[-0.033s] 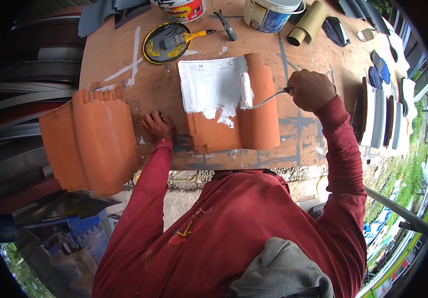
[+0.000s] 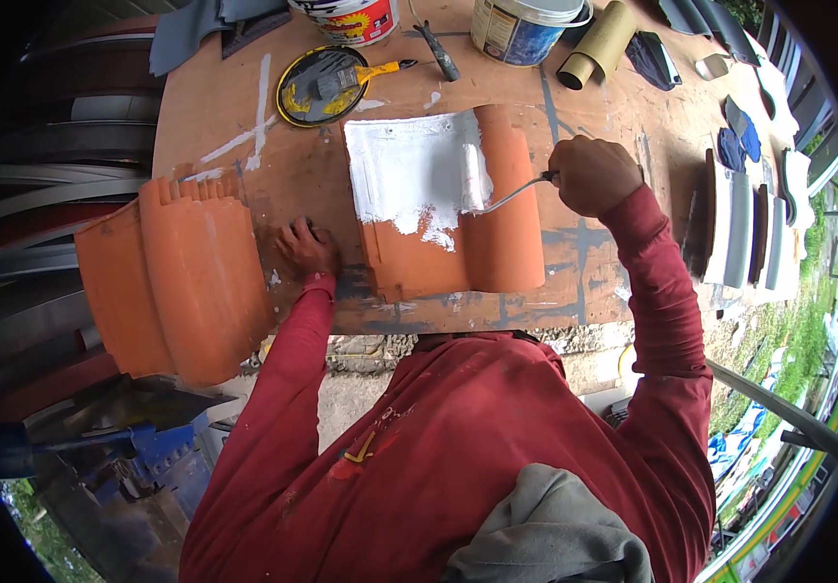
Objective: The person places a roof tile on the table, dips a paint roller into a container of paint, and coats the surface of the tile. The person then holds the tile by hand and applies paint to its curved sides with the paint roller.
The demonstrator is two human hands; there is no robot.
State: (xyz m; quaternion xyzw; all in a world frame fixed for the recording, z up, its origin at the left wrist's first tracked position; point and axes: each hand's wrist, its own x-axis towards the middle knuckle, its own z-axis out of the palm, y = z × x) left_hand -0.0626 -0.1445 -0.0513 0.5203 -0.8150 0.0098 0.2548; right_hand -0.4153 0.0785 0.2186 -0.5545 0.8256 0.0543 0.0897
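My right hand (image 2: pixel 594 175) is closed around the handle of a small paint roller, whose thin metal rod runs left to a white-coated roller head (image 2: pixel 477 185). The head rests on an orange clay roof tile (image 2: pixel 506 243), beside its raised curved rib. White paint (image 2: pixel 399 160) covers much of the tile's flat upper part, with a ragged lower edge; the rib and the near strip are bare orange. My left hand (image 2: pixel 310 249) lies on the wooden table with fingers spread, between this tile and a stack of orange tiles (image 2: pixel 200 282) at the left edge. It holds nothing.
At the table's far side are a black lid (image 2: pixel 297 102) with a yellow-handled brush (image 2: pixel 365 74), two paint buckets (image 2: pixel 351 21) (image 2: pixel 521 34) and a cardboard tube (image 2: pixel 598 47). Painted tile pieces (image 2: pixel 730 228) stand at the right. Dark curved sheets (image 2: pixel 59 175) are stacked left.
My right hand and the roller have shifted slightly left, toward the white painted area. My left hand stays in place on the table.
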